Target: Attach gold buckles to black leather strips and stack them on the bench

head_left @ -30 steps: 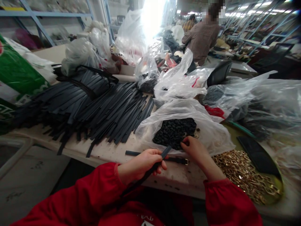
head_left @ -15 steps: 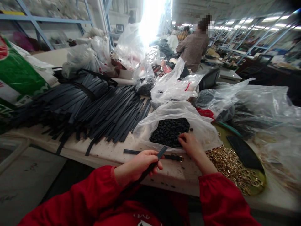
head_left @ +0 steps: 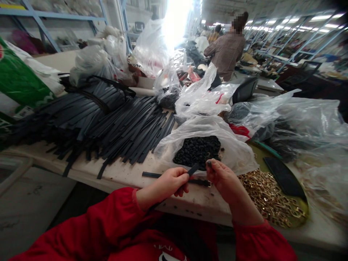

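Note:
My left hand (head_left: 175, 181) is closed on a dark strap (head_left: 193, 169), whose end sticks out past the thumb toward the right. My right hand (head_left: 223, 178) pinches a small black loop (head_left: 208, 164) between thumb and fingertips, a short gap from the strap end. Right behind the hands lies an open clear plastic bag (head_left: 236, 152) with a heap of small black loops (head_left: 195, 150) in it. On the table under the hands rests another strap (head_left: 150, 175) with a gold buckle at its right end, partly hidden by my left hand.
Many dark straps (head_left: 130, 130) are piled on the table (head_left: 114, 181) to the left. A yellow-green tray (head_left: 303, 203) at the right holds gold buckles (head_left: 269, 199) and a black phone-like slab (head_left: 282, 175). Plastic bags (head_left: 201, 98) crowd the back. A person (head_left: 225, 54) stands beyond.
My right hand has come away from the heap of black loops, pulling back toward me with one loop pinched. My left hand has shifted slightly right and up with the strap.

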Motion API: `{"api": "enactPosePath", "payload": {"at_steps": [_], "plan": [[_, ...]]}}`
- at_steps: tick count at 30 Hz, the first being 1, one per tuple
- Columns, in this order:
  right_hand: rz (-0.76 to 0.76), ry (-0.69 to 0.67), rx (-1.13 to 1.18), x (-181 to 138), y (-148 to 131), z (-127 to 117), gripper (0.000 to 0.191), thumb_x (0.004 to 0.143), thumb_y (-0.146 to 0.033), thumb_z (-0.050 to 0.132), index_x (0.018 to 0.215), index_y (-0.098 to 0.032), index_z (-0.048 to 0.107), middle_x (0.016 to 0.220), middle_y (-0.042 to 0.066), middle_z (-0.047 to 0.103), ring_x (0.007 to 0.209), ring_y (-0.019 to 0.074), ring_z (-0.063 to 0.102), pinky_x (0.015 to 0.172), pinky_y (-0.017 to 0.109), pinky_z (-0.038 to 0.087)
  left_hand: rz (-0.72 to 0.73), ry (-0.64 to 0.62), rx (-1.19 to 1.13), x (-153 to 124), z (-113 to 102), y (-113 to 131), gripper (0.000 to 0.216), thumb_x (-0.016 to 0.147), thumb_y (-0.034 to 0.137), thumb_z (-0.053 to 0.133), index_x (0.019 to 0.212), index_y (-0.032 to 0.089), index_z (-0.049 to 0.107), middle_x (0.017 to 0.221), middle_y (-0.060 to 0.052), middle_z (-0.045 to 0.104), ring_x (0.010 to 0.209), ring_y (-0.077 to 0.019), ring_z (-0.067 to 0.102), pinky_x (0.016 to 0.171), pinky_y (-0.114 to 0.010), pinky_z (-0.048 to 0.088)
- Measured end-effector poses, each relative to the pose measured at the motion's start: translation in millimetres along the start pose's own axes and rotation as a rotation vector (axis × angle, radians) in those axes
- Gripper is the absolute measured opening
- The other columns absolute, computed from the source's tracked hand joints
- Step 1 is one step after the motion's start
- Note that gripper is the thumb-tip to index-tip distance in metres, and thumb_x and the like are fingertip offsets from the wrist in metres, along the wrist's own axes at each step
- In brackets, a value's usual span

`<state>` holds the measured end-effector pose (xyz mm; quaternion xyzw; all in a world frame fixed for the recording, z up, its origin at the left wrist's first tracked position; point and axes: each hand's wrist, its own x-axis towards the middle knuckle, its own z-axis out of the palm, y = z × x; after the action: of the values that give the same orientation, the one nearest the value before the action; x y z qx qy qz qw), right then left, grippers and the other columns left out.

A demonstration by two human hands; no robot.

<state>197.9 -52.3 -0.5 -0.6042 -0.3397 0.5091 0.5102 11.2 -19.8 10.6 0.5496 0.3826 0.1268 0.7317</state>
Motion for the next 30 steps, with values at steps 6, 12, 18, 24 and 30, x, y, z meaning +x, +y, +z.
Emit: {"api": "enactPosePath", "payload": {"at_steps": [6, 12, 18, 24, 30], "plan": [[0.212, -0.072, 0.367, -33.7, 17.1, 28.5, 0.029, 0.067, -0.043, 0.064, 0.078, -0.018, 0.058, 0.047, -0.008, 0.040, 0.038, 0.0053, 0.029, 0.039, 0.019, 0.020, 0.215, 0.080, 0.517, -10.7, 3.3, -4.5, 0.026, 0.082, 0.030, 0.037, 0.074, 0.015, 0.057, 0.057, 0.002, 0.053, 0.050, -0.0094, 0.046, 0.049, -0.020, 0.033], [0.072, -0.070, 0.137, -50.8, 30.1, 26.6, 0.039, 0.076, -0.054, 0.050, 0.086, -0.018, 0.057, 0.047, -0.006, 0.045, 0.040, 0.0081, 0.034, 0.040, 0.022, 0.023, 0.217, 0.096, 0.680, -21.1, 4.1, -18.6, 0.028, 0.082, 0.030, 0.037, 0.075, 0.015, 0.060, 0.061, 0.001, 0.055, 0.053, -0.0110, 0.046, 0.050, -0.021, 0.030], [0.016, -0.103, 0.049, -67.2, 42.1, 35.3, 0.040, 0.071, -0.056, 0.056, 0.082, -0.017, 0.052, 0.043, -0.008, 0.044, 0.038, 0.0073, 0.035, 0.040, 0.020, 0.024, 0.289, 0.073, 0.662, -24.0, 15.8, -23.6, 0.030, 0.084, 0.028, 0.035, 0.072, 0.015, 0.060, 0.065, 0.000, 0.058, 0.059, -0.0115, 0.048, 0.054, -0.020, 0.033], [-0.077, 0.034, 0.129, -72.8, 47.7, 40.4, 0.031, 0.078, -0.049, 0.053, 0.074, -0.019, 0.048, 0.049, -0.008, 0.040, 0.043, 0.0072, 0.034, 0.044, 0.020, 0.026, 0.119, -0.016, 0.472, -30.9, 19.5, -21.9, 0.037, 0.083, 0.032, 0.037, 0.115, 0.015, 0.048, 0.062, 0.002, 0.054, 0.049, -0.0105, 0.046, 0.047, -0.020, 0.034], [-0.028, -0.175, 0.063, -76.8, 52.5, 45.0, 0.038, 0.084, -0.051, 0.040, 0.067, -0.018, 0.049, 0.048, -0.005, 0.043, 0.043, 0.0086, 0.037, 0.045, 0.021, 0.029, 0.155, -0.008, 0.356, -22.3, 15.8, -22.0, 0.049, 0.083, 0.043, 0.039, 0.120, 0.013, 0.044, 0.061, 0.003, 0.050, 0.054, -0.0111, 0.043, 0.050, -0.021, 0.034]]}}
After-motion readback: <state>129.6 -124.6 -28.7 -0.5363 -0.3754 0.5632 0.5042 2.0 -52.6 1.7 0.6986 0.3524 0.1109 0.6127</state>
